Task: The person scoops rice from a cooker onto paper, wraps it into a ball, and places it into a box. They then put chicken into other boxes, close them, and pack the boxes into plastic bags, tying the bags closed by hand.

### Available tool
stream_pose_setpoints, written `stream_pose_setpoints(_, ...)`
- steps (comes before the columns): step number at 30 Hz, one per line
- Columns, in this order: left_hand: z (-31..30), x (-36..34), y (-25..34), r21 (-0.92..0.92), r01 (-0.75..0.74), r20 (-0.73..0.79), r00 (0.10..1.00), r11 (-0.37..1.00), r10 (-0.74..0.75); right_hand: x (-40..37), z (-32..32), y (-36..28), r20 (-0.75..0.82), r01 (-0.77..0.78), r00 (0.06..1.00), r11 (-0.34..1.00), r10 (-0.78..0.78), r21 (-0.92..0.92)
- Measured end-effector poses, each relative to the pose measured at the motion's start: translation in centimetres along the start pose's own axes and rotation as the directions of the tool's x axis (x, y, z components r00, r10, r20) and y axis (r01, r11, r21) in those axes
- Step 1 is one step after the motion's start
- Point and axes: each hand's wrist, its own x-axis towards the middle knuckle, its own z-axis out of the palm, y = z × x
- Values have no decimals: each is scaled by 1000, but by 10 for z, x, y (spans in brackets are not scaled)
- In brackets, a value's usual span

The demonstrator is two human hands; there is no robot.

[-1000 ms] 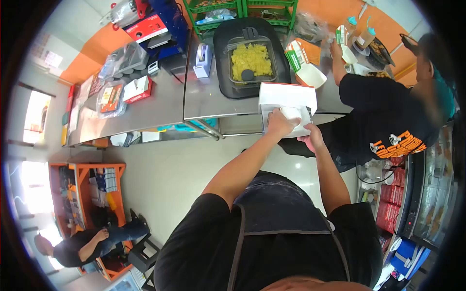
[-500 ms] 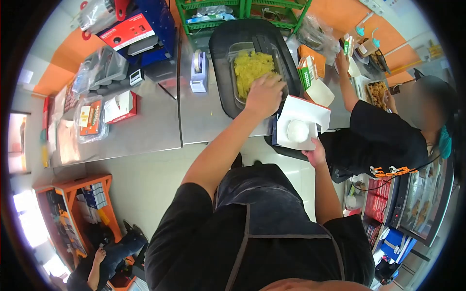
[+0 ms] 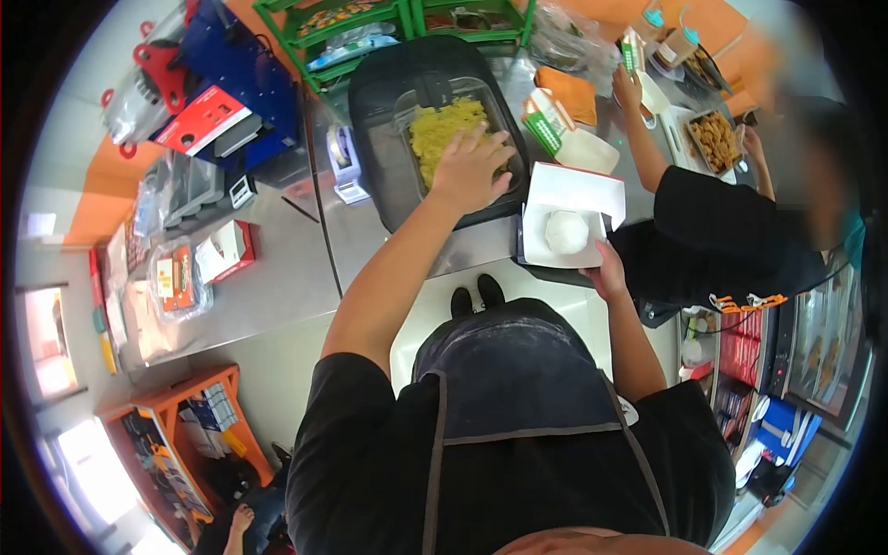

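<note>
1. The left hand [image 3: 474, 168], open with fingers spread, is palm-down over the yellow food [image 3: 433, 134]; contact is unclear.
2. The right hand [image 3: 608, 268] grips the near right edge of one open white box [image 3: 575, 190], which holds one round white item [image 3: 566, 231].
3. Under the left hand, one clear container [image 3: 404, 139] holds the yellow food and sits on one black tray [image 3: 372, 116]. The box is at the container's 4 o'clock.
4. At the box's 12 o'clock are one green-and-white carton [image 3: 546, 118] and, beyond it, one orange cloth [image 3: 566, 92].
5. At the box's 2 o'clock, one container of brown pieces [image 3: 717, 143] lies near one co-worker's two hands.
6. Two teal-topped bottles stand toward the box's 1 o'clock.
7. From the clear container, one tape dispenser [image 3: 344, 166] is toward 8 o'clock; two green racks [image 3: 407, 23] are toward 11 and 12.
</note>
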Motion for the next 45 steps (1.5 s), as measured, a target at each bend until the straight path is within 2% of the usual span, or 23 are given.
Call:
stream_pose_setpoints(7, 1, -5, 0, 43, 27, -16, 1000, 999, -27, 12, -4, 0, -74, 28, 997, 995, -35, -91)
stream_pose_setpoints(9, 0, -6, -1, 29, 30, -17, 999, 999, -29, 10, 1, -5, -144, -16, 990, 994, 1, -107)
stream_pose_setpoints(11, -8, 0, 7, 17, 24, -19, 1000, 1000, -23, 7, 5, -10, -153, -8, 988, 992, -11, -126)
stream_pose_setpoints(13, -16, 11, 16, 70, 120, 11, 993, 990, -121, 6, 3, -11, -171, 0, 985, 991, -24, -136)
stream_pose_setpoints(14, -13, 23, 13, 70, 102, 16, 995, 992, -103, 7, -1, -9, -119, 23, 992, 992, -38, -126)
stream_pose_setpoints(15, -8, 41, 5, -65, 120, 37, 992, 991, -118, 7, -5, -6, -69, 43, 996, 993, -51, -114)
stream_pose_setpoints(16, -2, 60, 1, -199, 142, 62, 989, 970, -132, 7, -4, -7, -97, 34, 994, 992, -45, -121)
stream_pose_setpoints(17, -1, 77, 6, -202, 126, 70, 991, 971, -114, 6, -4, -4, -114, 33, 992, 993, -46, -109)
stream_pose_setpoints(19, 6, 117, 25, -592, 207, 5, 967, 779, -253, 5, -6, -1, -117, 71, 990, 994, -80, -82)
stream_pose_setpoints(20, 16, 137, 33, -594, 198, 10, 971, 779, -239, 5, -7, 1, -104, 82, 991, 996, -84, -21)
stream_pose_setpoints(22, 35, 185, 50, -560, 197, 296, 955, 805, -28, 6, -3, 13, -148, 141, 980, 988, -130, 66)
stream_pose_setpoints(24, 101, 228, 59, -339, 87, 528, 842, 937, 113, 6, -2, 24, -170, 189, 973, 962, -156, 199)
stream_pose_setpoints(25, 94, 231, 73, -339, 73, 525, 842, 938, 124, -1, 2, 22, -156, 176, 977, 963, -146, 203)
stream_pose_setpoints(27, 67, 223, 105, -299, 65, 646, 748, 952, 152, -5, 5, 22, -170, 125, 981, 969, -89, 215)
stream_pose_setpoints(28, 73, 224, 109, -297, 44, 645, 746, 954, 167, -7, 7, 20, -215, 111, 974, 973, -66, 202)
stream_pose_setpoints(30, 92, 223, 105, -342, 50, 443, 889, 938, 115, -6, 6, 15, -252, 110, 967, 962, -46, 248)
stream_pose_setpoints(32, 65, 224, 104, -393, 96, 374, 925, 914, 64, -9, 7, 14, -289, 116, 957, 949, -28, 293)
stream_pose_setpoints(34, 43, 233, 91, -398, 110, 368, 929, 911, 49, -4, 10, 9, -337, 177, 937, 955, -91, 236)
stream_pose_setpoints(37, -5, 230, 77, -536, 133, 313, 948, 834, 51, 8, 14, 9, -412, 250, 898, 949, -154, 191)
stream_pose_setpoints(39, -31, 222, 78, -456, 61, 179, 984, 888, 24, 12, 24, -3, -464, 298, 866, 937, -186, 181)
stream_pose_setpoints(41, -51, 211, 81, -410, 29, 156, 987, 912, 38, 24, 30, -14, -521, 264, 829, 964, -205, 41)
stream_pose_setpoints(43, -52, 209, 76, -366, 8, 141, 989, 930, 47, 40, 32, -12, -506, 311, 824, 950, -255, 28)
stream_pose_setpoints(45, -33, 214, 62, -160, -2, 179, 983, 987, 31, 52, 31, -11, -460, 223, 826, 939, -325, -262)
